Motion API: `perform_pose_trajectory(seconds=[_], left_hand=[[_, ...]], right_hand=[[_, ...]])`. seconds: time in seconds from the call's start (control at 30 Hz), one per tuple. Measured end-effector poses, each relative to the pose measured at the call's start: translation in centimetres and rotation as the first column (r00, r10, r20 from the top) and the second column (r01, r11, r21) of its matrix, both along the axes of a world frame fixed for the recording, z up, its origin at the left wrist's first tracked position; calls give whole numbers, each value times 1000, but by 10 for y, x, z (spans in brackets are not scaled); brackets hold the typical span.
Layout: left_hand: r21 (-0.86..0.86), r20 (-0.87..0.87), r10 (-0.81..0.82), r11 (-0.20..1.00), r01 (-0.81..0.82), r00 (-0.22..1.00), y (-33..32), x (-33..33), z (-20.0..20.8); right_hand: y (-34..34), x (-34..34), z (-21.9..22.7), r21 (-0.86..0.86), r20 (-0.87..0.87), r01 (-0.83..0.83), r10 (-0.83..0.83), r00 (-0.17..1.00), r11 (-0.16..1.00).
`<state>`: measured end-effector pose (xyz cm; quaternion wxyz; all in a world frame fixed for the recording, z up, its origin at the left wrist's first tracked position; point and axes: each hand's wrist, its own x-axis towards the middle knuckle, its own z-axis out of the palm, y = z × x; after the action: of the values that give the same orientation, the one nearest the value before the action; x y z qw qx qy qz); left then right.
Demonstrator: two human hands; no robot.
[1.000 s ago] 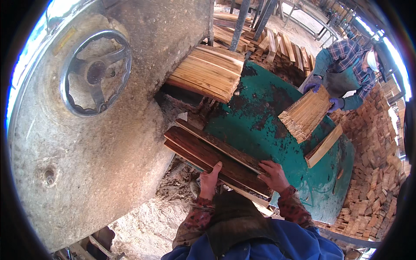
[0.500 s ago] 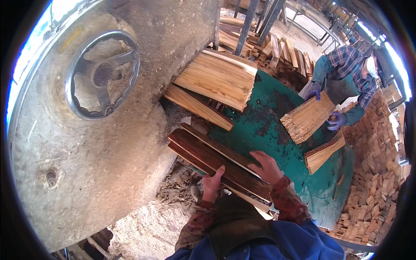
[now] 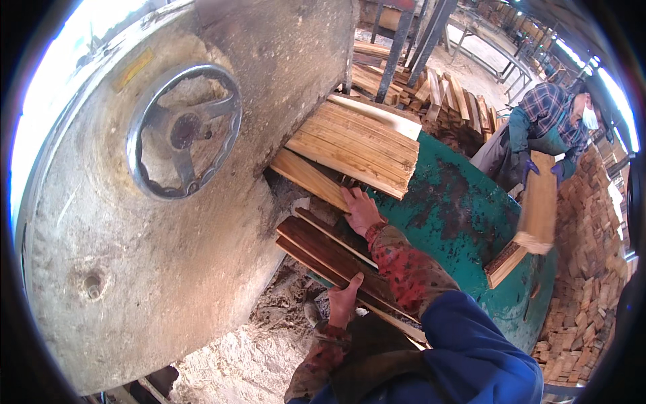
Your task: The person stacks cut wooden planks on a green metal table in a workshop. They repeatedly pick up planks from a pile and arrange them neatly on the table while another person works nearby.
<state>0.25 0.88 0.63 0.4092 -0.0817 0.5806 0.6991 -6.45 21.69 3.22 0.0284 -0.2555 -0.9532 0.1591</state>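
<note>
Where right hand (image 3: 362, 210) touches, plank (image 3: 307, 178) points lower right.

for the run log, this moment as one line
left hand: holding dark brown wooden boards; right hand: touching narrow pale wooden plank; co-worker: holding light tan wooden board

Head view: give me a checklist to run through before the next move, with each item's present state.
1. Left hand on the dark boards: ok, thumb on top.
2. Right hand at the narrow board: ok, fingers at its near end.
3. Right hand's hold secure: cannot tell, partly hidden.
4. Hand protection: not ok, both hands bare.
5. Co-worker's gloved hands clear: ok, apart, at a pale board.
6. Handwheel clear: ok, neither hand touches it.
</note>
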Motion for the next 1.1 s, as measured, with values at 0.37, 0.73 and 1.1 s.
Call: perform_pose_trajectory(seconds=[0.37,0.73,1.1], left_hand=[[37,-26,5,999,-4,1000,6,2,-3],[-31,-101,-5,1000,1,995,3,2,-12],[45,91,-147,989,143,985,-17,-2,-33]], right_hand=[[24,108,1,-14,-127,60,-61,990,998],[9,221,71,-338,-198,169,-246,949,926],[-37,287,79,-594,-87,214,-326,941,775]])
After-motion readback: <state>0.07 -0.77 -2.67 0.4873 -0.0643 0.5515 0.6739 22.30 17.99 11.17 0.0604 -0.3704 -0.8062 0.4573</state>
